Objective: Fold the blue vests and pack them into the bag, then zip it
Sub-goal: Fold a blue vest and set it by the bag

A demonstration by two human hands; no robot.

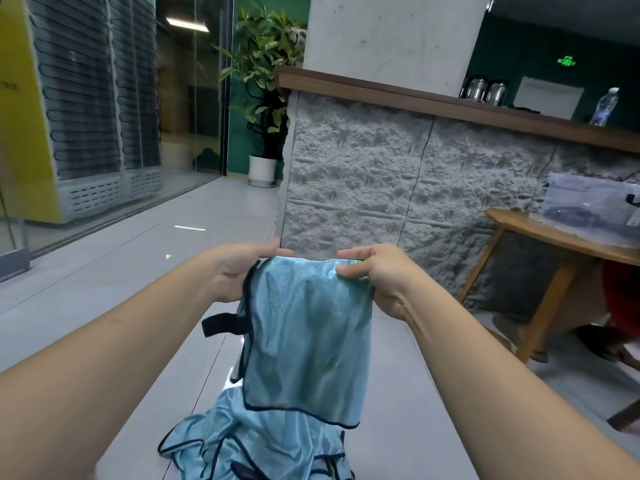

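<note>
Down at the bottom middle of the head view, closest of all, more blue vests (256,448) lie in a crumpled pile below the arms. Above them, in the middle of the frame, one folded blue vest (304,334) hangs in the air, held by its top edge. At that edge, the left hand (239,271) pinches the left corner between thumb and fingers, and the right hand (374,275) pinches the right corner the same way. Its long side runs up and down, with the dark-trimmed bottom edge pointing at the pile. A black strap (221,323) sticks out on the left side. I think the shiny cloth could slip, so the fold may fall open if either pinch gets loose. That strap could also flop out and spoil the neat fold. What looks like a see-through bag (588,209) rests on a wooden table (519,223) at the right edge, well apart from the hands, so the vest might come undone on the way over.
</note>
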